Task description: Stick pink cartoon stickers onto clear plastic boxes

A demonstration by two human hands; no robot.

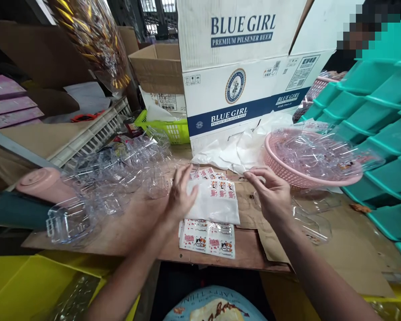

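Observation:
My left hand point(181, 192) rests with fingers spread on a pile of sticker sheets point(209, 209), small white sheets printed with red and cat pictures, lying on a brown board point(133, 232). The top sheet shows its blank white back. My right hand point(270, 191) hovers just right of the pile, its fingertips pinched together near the sheets' upper right corner; what they pinch is too small to make out. A heap of clear plastic shells point(107, 183) lies to the left of my left hand.
A pink basket point(287, 174) filled with clear shells stands at the right, beside stacked teal trays point(377, 120). A Blue Girl beer carton point(240, 71) rises behind. A green basket point(173, 129), white crate point(93, 133) and yellow bin point(23, 285) surround the board.

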